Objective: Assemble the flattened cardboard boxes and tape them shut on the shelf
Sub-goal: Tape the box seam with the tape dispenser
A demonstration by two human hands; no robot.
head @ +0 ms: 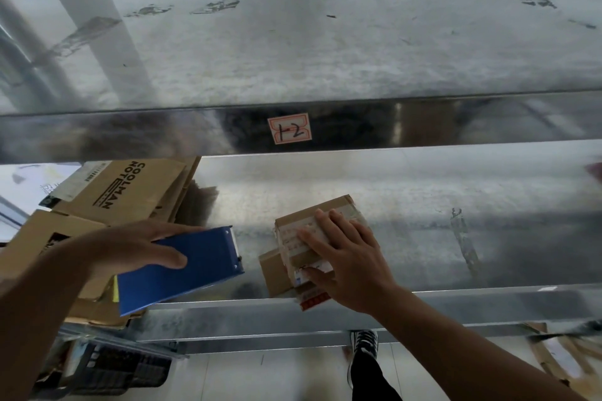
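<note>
A small brown cardboard box (293, 231) with white labels lies on the metal shelf (423, 238), near its front edge. My right hand (345, 254) rests on top of it, fingers spread flat and thumb against its near side. My left hand (136, 247) grips a blue tape dispenser (182, 270), held just left of the box above the shelf's front edge. A pile of flattened cardboard boxes (123, 192), one printed "COOLMAN NOT", lies at the shelf's left end.
An upper metal shelf (325, 42) carries a label reading "1-2" (289, 128) on its front lip. Below are a pale floor, my shoe (364, 343), a dark crate (123, 368) at the lower left and cardboard scraps (560, 358) at the lower right.
</note>
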